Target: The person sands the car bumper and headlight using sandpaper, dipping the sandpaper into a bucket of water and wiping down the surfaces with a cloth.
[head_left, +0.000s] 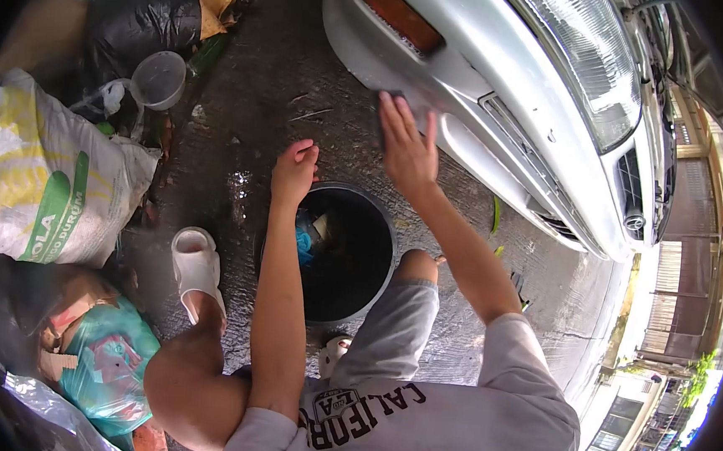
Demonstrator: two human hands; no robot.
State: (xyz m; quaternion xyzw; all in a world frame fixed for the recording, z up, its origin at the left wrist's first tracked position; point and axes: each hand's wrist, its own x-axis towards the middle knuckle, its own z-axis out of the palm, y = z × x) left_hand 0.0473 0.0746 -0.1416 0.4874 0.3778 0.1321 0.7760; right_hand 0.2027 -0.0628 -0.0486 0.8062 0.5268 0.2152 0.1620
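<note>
My right hand [410, 152] reaches forward with its fingers stretched flat against the lower edge of a silver car bumper [464, 73]. Under those fingers a dark cloth-like pad [381, 123] shows along the edge; its exact kind is unclear. My left hand [295, 172] hovers above the near rim of a black bucket [390, 232], fingers curled in, with nothing visible in them. Inside the bucket lie a blue crumpled thing [303, 240] and a small pale piece [322, 228], partly hidden by my left forearm.
At left stand a printed white sack [54, 179], a black bag [145, 26], a clear plastic tub [159, 80] and a teal bag of rubbish [113, 359]. The car's headlight [591, 65] is above right. Wet concrete [241, 142] lies around the bucket.
</note>
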